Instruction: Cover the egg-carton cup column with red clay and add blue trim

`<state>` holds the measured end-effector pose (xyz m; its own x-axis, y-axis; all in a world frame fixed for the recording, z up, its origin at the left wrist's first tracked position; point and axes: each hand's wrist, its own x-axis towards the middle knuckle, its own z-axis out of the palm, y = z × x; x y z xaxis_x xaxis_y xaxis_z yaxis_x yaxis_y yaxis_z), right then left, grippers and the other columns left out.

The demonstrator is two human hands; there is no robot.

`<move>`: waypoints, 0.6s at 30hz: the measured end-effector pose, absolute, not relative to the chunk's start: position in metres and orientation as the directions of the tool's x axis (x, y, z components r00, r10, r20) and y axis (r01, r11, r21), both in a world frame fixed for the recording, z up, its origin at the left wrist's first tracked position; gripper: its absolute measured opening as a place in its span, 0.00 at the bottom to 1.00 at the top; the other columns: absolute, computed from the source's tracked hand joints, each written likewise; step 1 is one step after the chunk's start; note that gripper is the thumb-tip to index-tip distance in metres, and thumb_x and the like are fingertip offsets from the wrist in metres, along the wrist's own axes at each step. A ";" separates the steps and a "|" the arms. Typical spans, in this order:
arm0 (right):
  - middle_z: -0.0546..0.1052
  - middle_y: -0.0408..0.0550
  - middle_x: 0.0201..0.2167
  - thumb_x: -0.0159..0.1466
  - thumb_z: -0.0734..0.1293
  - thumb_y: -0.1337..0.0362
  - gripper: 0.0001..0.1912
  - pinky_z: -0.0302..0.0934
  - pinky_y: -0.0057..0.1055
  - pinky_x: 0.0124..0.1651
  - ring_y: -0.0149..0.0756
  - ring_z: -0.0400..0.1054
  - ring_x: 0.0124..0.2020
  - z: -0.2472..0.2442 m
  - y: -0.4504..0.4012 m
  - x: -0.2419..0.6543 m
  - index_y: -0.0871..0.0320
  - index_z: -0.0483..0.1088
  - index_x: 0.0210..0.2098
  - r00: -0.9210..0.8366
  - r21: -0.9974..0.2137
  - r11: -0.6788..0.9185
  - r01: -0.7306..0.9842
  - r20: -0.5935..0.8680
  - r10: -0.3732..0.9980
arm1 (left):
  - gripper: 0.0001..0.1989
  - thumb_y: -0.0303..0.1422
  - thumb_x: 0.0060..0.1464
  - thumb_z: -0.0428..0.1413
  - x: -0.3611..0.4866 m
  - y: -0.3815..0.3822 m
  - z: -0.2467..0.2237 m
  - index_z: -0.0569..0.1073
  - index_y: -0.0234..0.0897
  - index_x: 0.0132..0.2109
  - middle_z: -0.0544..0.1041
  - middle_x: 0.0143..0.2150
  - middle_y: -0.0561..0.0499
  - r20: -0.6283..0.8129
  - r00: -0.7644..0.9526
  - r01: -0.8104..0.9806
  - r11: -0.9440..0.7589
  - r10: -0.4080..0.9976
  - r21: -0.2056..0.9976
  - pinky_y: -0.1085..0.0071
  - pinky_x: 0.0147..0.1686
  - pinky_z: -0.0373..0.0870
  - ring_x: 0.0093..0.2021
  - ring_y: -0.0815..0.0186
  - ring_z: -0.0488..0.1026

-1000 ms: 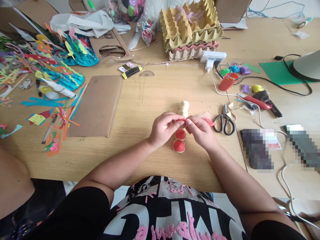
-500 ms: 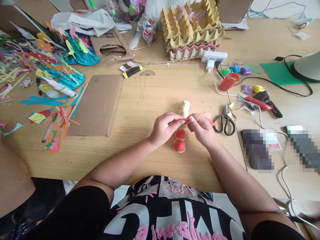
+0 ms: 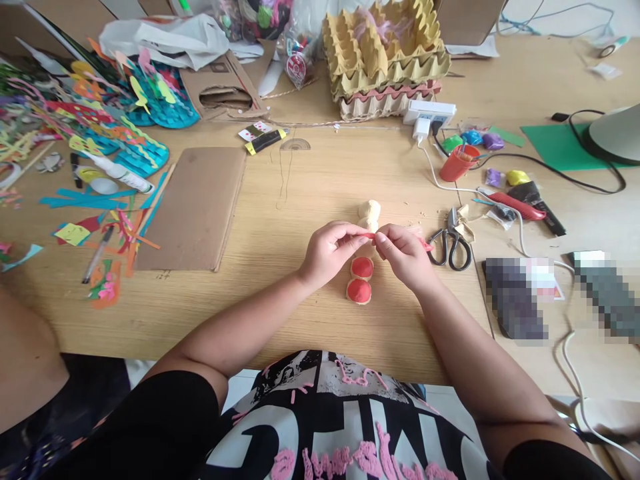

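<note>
Between its fingertips my left hand [image 3: 331, 249] pinches one end of a small red piece of modelling clay [image 3: 369, 235]. The other end is pinched between the thumb and fingers of my right hand [image 3: 403, 253]. Below my hands lies a row of pale egg-carton cups; the two nearest me have red tops, one red cup [image 3: 359, 291] in front of another red cup [image 3: 362, 267]. Beyond my fingers shows the bare far end of the cup row [image 3: 369, 213]. My hands hide its middle. Some red material [image 3: 425, 244] in clear wrapping lies behind my right hand.
Black-handled scissors [image 3: 453, 243] lie to the right, near an orange cup [image 3: 458, 163] and a white cable. A folded cardboard sheet [image 3: 193, 210] and paper scraps are on the left. Stacked egg trays [image 3: 385, 73] stand at the back. Another person's arm [image 3: 27, 360] is at far left.
More of the red clay shows between my fingertips, looking slightly longer. My hands have barely shifted, and the cups stay put.
</note>
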<state>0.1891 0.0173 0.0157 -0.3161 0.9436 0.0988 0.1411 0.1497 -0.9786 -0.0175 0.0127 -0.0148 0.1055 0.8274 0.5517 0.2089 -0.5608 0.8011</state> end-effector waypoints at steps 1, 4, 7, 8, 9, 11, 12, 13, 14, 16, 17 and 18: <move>0.69 0.40 0.24 0.69 0.71 0.23 0.38 0.55 0.35 0.32 0.33 0.58 0.27 0.016 0.017 0.189 0.53 0.71 0.31 -0.314 -0.974 0.164 0.158 0.108 0.943 | 0.10 0.42 0.75 0.66 -0.018 0.013 -0.014 0.88 0.42 0.47 0.89 0.42 0.49 0.559 0.108 0.217 -0.569 0.822 0.793 0.68 0.42 0.81 0.40 0.66 0.84; 0.68 0.41 0.22 0.71 0.67 0.22 0.40 0.55 0.36 0.33 0.34 0.59 0.26 0.017 0.016 0.188 0.53 0.70 0.27 -0.322 -0.963 0.184 0.198 0.113 0.940 | 0.12 0.42 0.77 0.64 -0.018 0.012 -0.012 0.84 0.41 0.45 0.86 0.38 0.51 0.587 0.131 0.265 -0.599 0.799 0.756 0.68 0.38 0.77 0.36 0.67 0.80; 0.66 0.42 0.20 0.72 0.66 0.22 0.42 0.54 0.37 0.32 0.33 0.57 0.25 0.018 0.015 0.189 0.53 0.69 0.25 -0.346 -0.964 0.167 0.206 0.088 0.934 | 0.14 0.42 0.79 0.59 -0.017 0.011 -0.013 0.79 0.41 0.43 0.81 0.34 0.53 0.603 0.186 0.337 -0.627 0.776 0.703 0.68 0.35 0.72 0.33 0.67 0.75; 0.66 0.41 0.20 0.72 0.66 0.22 0.42 0.53 0.37 0.32 0.33 0.57 0.24 0.019 0.015 0.189 0.53 0.69 0.25 -0.355 -0.968 0.154 0.200 0.074 0.932 | 0.15 0.41 0.80 0.57 -0.017 0.010 -0.013 0.78 0.41 0.42 0.80 0.33 0.53 0.613 0.200 0.359 -0.639 0.765 0.680 0.68 0.35 0.71 0.32 0.67 0.74; 0.66 0.41 0.20 0.71 0.67 0.22 0.41 0.53 0.37 0.31 0.32 0.56 0.24 0.020 0.015 0.189 0.53 0.69 0.25 -0.366 -0.973 0.136 0.188 0.059 0.929 | 0.15 0.40 0.81 0.56 -0.017 0.010 -0.013 0.77 0.41 0.42 0.79 0.32 0.53 0.628 0.211 0.377 -0.655 0.749 0.655 0.67 0.35 0.70 0.32 0.67 0.74; 0.65 0.40 0.20 0.71 0.69 0.23 0.40 0.51 0.36 0.31 0.32 0.55 0.24 0.022 0.014 0.190 0.53 0.70 0.25 -0.389 -0.984 0.088 0.157 0.020 0.921 | 0.16 0.39 0.81 0.54 -0.018 0.009 -0.012 0.75 0.42 0.40 0.77 0.31 0.54 0.666 0.223 0.398 -0.690 0.712 0.604 0.67 0.35 0.69 0.32 0.66 0.73; 0.65 0.40 0.20 0.70 0.70 0.24 0.40 0.50 0.36 0.30 0.32 0.54 0.24 0.023 0.014 0.190 0.53 0.69 0.24 -0.397 -0.988 0.063 0.144 0.001 0.918 | 0.17 0.39 0.82 0.54 -0.018 0.008 -0.011 0.74 0.42 0.39 0.76 0.30 0.54 0.678 0.229 0.405 -0.702 0.699 0.586 0.66 0.34 0.68 0.32 0.66 0.72; 0.64 0.40 0.20 0.70 0.70 0.24 0.40 0.49 0.36 0.30 0.31 0.53 0.24 0.024 0.013 0.189 0.53 0.68 0.23 -0.403 -0.990 0.041 0.134 -0.016 0.915 | 0.18 0.39 0.82 0.54 -0.018 0.008 -0.011 0.73 0.42 0.38 0.76 0.30 0.54 0.682 0.235 0.411 -0.707 0.692 0.576 0.66 0.34 0.68 0.32 0.66 0.72; 0.63 0.40 0.19 0.71 0.70 0.25 0.41 0.49 0.36 0.30 0.31 0.52 0.23 0.025 0.013 0.189 0.53 0.67 0.22 -0.406 -0.991 0.026 0.130 -0.029 0.914 | 0.19 0.40 0.82 0.54 -0.018 0.008 -0.010 0.73 0.42 0.38 0.76 0.30 0.54 0.679 0.240 0.413 -0.706 0.693 0.575 0.66 0.34 0.68 0.32 0.66 0.72; 0.63 0.40 0.18 0.72 0.69 0.25 0.42 0.48 0.36 0.31 0.30 0.52 0.23 0.027 0.012 0.188 0.53 0.65 0.21 -0.408 -0.991 0.014 0.135 -0.043 0.912 | 0.19 0.41 0.82 0.55 -0.018 0.008 -0.009 0.73 0.42 0.38 0.77 0.31 0.53 0.664 0.232 0.408 -0.691 0.711 0.597 0.66 0.34 0.68 0.33 0.66 0.73; 0.63 0.40 0.18 0.72 0.69 0.25 0.42 0.48 0.36 0.31 0.30 0.52 0.23 0.027 0.012 0.188 0.53 0.65 0.21 -0.406 -0.990 0.016 0.140 -0.043 0.913 | 0.18 0.41 0.82 0.55 -0.018 0.008 -0.009 0.74 0.42 0.39 0.78 0.31 0.53 0.654 0.220 0.399 -0.679 0.724 0.617 0.67 0.35 0.69 0.33 0.66 0.74; 0.64 0.40 0.19 0.72 0.68 0.24 0.42 0.49 0.36 0.31 0.30 0.53 0.23 0.027 0.012 0.188 0.53 0.66 0.21 -0.401 -0.989 0.021 0.143 -0.039 0.915 | 0.16 0.41 0.81 0.56 -0.018 0.008 -0.010 0.75 0.42 0.40 0.79 0.32 0.53 0.642 0.204 0.385 -0.664 0.739 0.641 0.67 0.35 0.70 0.33 0.66 0.74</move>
<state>0.1881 0.0118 0.0274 -0.4007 0.9154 -0.0387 0.1434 0.0209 -0.9894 -0.0178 0.0077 -0.0099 0.2039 0.7389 0.6422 0.3848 -0.6637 0.6414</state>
